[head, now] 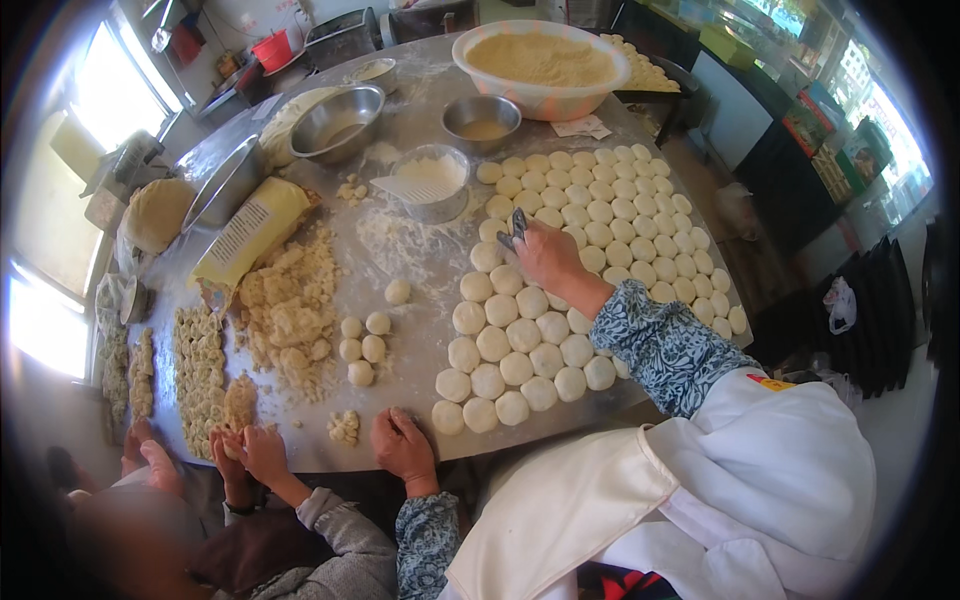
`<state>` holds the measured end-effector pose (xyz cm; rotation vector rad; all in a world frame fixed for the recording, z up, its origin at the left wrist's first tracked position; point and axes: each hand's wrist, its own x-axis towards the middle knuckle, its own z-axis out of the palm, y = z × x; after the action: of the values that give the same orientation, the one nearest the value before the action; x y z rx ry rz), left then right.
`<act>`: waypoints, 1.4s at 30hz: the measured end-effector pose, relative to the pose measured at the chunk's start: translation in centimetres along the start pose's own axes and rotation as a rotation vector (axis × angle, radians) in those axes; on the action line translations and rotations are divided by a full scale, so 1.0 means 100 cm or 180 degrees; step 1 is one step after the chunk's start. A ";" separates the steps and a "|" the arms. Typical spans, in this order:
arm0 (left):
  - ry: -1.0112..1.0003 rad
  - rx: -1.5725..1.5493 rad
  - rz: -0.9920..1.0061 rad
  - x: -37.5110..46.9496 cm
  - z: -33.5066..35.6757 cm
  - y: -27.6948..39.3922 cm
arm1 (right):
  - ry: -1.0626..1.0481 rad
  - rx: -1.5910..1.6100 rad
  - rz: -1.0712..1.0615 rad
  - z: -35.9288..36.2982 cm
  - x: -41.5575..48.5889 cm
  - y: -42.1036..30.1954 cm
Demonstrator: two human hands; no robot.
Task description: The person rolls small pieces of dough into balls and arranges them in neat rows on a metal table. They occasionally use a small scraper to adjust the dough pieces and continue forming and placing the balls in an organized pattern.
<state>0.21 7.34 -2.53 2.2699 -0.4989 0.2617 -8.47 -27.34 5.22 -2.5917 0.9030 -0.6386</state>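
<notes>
My right hand point(553, 256) grips a small dark two-pronged tool point(516, 229) over the left part of several rows of round, flattened dough buns point(493, 341). The tool's tips are near a bun, but I cannot tell if they touch it. My left hand point(403, 448) rests at the table's front edge with its fingers curled in, and nothing shows in it. A small pile of dough bits point(343, 427) lies just left of it. Farther up stand several round dough balls point(361, 349) and a lone one point(397, 291).
At my left, a co-worker's hands point(251, 454) work a dough piece beside crumbly filling point(289, 307) and rows of dough pieces point(199, 375). A flour tub with a white scraper point(420, 189), steel bowls point(481, 124) and a large basin of yellowish powder point(541, 101) stand farther back.
</notes>
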 end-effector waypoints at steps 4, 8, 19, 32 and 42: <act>-0.0025 -0.0035 0.0120 -0.001 -0.001 -0.003 | -0.0559 0.0555 -0.0530 0.015 -0.041 -0.044; -0.0251 -0.0032 0.0240 -0.002 -0.002 -0.006 | -0.0556 0.1705 -0.0270 0.015 -0.043 -0.052; -0.0310 -0.0456 -0.0124 -0.008 0.004 0.001 | -0.0244 0.1117 -0.0138 0.021 -0.033 -0.020; -0.0078 -0.0242 -0.0040 -0.011 0.006 0.009 | -0.0353 0.0581 0.0323 -0.017 -0.032 -0.003; 0.0046 -0.0022 0.0051 -0.012 0.010 0.006 | -0.0232 0.0530 -0.2338 -0.004 -0.051 -0.027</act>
<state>-1.08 6.50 -3.21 2.2565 -0.5097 0.2838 -10.92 -22.10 5.15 -2.7275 -0.1590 -0.7424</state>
